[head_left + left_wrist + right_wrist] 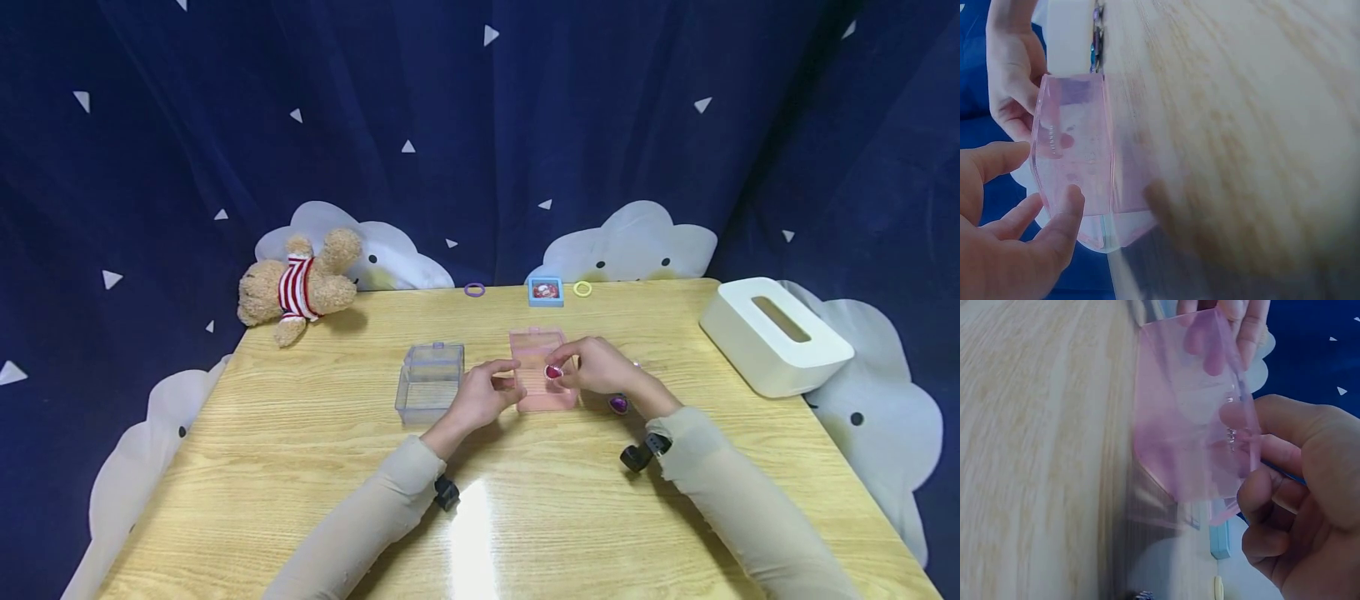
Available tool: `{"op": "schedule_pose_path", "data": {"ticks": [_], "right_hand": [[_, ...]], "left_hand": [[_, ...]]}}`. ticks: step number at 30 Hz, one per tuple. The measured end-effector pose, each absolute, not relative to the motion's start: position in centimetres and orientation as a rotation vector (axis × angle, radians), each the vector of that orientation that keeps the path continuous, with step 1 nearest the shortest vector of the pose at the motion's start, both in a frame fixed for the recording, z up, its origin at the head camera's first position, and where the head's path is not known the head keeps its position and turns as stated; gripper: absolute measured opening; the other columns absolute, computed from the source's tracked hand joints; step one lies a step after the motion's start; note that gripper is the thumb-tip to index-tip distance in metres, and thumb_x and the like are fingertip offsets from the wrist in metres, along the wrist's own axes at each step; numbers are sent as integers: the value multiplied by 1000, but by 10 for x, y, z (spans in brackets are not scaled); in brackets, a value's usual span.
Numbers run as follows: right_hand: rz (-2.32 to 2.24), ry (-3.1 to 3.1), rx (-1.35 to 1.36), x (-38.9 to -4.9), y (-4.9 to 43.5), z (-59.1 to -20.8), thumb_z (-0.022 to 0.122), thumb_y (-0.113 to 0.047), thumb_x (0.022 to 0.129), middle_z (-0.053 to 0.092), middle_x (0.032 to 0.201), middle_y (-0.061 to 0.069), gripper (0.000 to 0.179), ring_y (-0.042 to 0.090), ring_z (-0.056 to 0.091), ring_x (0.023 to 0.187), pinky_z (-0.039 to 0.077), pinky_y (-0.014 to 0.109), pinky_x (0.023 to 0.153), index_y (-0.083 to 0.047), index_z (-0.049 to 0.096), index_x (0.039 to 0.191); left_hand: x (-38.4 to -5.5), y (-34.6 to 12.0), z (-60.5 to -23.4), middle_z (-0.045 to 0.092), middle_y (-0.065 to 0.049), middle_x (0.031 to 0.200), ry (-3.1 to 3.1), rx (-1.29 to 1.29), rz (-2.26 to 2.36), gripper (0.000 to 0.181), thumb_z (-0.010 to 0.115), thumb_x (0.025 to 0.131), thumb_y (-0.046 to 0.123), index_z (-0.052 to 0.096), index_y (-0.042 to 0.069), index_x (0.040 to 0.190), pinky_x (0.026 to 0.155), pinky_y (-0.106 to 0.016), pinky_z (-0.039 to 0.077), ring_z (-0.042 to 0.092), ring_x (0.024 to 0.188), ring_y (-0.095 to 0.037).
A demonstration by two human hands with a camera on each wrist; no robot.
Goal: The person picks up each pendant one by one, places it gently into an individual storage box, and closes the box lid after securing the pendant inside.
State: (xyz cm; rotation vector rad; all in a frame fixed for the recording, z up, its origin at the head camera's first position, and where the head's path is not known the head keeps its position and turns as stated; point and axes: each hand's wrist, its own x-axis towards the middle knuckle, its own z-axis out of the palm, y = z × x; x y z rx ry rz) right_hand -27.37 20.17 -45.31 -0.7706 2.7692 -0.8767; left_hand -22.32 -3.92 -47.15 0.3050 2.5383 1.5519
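A clear pink plastic box stands on the table with its lid tipped back. My right hand pinches a red gem with a beaded silver edge between thumb and fingers, over the open box. Through the pink wall in the right wrist view, the beaded edge and fingertips show blurred. My left hand is at the box's left side, its fingers loosely bent and their tips right at the wall. A purple gem lies beside the box, below my right wrist.
Left of my left hand stands a clear grey-blue box, lid back. Behind are a purple ring, a blue-framed square and a yellow ring. A teddy bear lies far left; a white tissue box stands right.
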Motion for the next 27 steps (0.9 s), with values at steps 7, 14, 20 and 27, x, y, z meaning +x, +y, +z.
{"op": "schedule_pose_path", "data": {"ticks": [7,14,20,27], "right_hand": [[-798,2767,-802,-277,198,-461,83,-19,76,77,92,-8,28,15,66,82,51,32,76,-19,78,103],[-694,2792,-856,-276,192,-461,83,-23,76,78,95,-6,25,17,71,88,55,40,83,-20,78,101],[-626,2804,-748,-275,188,-460,84,-24,75,77,95,-7,25,16,69,90,54,41,86,-24,79,99],[-553,2812,-731,-275,187,-458,85,-25,75,77,93,-9,25,14,68,89,53,40,86,-25,79,99]], "left_hand": [[-223,-39,-471,62,-12,138,2533,307,1566,50,77,87,15,63,11,134,89,-36,59,70,110,-28],[-222,-40,-471,62,-11,138,2541,296,1561,50,77,86,16,63,13,134,90,-36,58,70,109,-27],[-222,-40,-470,63,-10,137,2531,283,1564,51,78,85,16,63,13,134,89,-34,59,70,108,-25],[-222,-39,-470,64,-11,135,2527,290,1581,50,78,85,14,64,11,133,88,-35,59,71,107,-26]]}}
